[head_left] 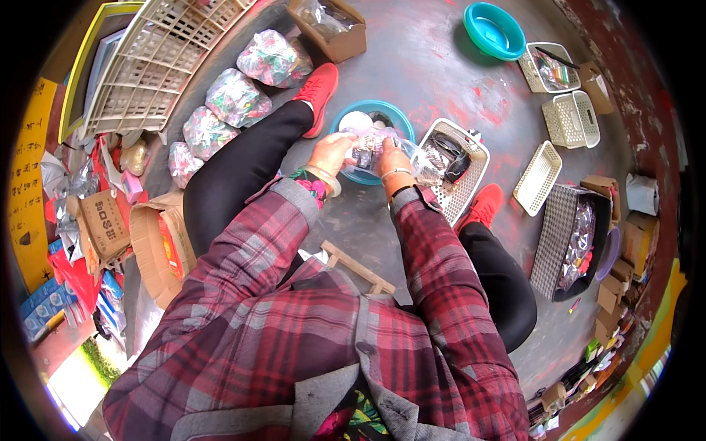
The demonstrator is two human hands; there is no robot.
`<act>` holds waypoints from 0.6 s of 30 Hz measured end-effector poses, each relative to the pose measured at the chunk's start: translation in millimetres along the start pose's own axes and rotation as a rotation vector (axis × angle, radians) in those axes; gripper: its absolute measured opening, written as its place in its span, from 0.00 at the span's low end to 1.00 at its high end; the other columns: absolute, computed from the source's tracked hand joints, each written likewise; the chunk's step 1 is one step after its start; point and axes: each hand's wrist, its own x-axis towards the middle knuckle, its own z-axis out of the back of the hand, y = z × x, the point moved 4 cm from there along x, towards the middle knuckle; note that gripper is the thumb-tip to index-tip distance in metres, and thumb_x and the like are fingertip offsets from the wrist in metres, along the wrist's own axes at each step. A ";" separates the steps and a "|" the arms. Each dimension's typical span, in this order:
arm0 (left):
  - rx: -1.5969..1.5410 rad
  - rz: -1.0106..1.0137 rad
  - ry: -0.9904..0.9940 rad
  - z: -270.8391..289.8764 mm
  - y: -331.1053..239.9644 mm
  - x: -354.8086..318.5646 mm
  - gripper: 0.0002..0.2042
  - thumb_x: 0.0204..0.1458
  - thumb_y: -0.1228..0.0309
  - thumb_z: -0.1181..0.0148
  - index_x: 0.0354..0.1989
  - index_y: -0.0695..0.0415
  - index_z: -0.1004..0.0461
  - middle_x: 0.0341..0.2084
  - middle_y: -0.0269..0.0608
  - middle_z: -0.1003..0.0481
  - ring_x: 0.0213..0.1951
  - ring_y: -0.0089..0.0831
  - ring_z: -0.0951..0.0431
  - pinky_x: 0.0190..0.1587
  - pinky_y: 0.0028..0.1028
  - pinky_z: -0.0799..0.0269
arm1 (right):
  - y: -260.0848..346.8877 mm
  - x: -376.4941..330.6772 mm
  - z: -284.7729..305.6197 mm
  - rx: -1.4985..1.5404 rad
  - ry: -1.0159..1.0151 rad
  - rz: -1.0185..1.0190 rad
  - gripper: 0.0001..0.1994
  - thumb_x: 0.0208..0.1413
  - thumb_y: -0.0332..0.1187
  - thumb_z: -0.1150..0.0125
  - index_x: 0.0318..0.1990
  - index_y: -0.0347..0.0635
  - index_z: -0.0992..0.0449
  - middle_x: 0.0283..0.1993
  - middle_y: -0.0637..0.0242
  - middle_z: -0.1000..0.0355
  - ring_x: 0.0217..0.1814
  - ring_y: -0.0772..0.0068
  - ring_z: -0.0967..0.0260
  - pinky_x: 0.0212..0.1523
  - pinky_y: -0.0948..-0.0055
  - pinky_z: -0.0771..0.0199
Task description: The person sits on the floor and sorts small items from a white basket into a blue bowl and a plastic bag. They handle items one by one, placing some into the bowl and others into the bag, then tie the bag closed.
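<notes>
Both my hands are together over a blue-green basin (407, 121) on the floor, gripping a clear plastic bag (362, 151) with small dark and silvery items inside. My left hand (331, 153) has its fingers closed on the bag's left side. My right hand (395, 159) pinches the other side. A round white piece (356, 122) and some dark items lie in the basin behind the bag. Just right of my right hand, a white plastic basket (476, 158) holds dark packaged things (446, 156). The bag's exact contents are too small to name.
Several filled clear bags (234, 97) line the left, near a cardboard box (340, 40). Turquoise basins (494, 31) and small white baskets (539, 178) stand at right. A checkered bin (557, 231) is farther right. My feet in red shoes (318, 95) flank the work spot.
</notes>
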 end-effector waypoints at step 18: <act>-0.094 0.007 -0.106 2.8 -9.0 -2.4 0.08 0.45 0.70 0.51 0.32 0.59 0.30 0.26 0.36 0.28 0.22 0.18 0.32 0.27 0.17 0.36 | 3.4 -38.8 61.8 -0.119 0.020 -0.161 0.24 0.52 0.34 0.65 0.59 0.45 0.54 0.43 0.53 0.33 0.45 0.57 0.34 0.43 0.64 0.34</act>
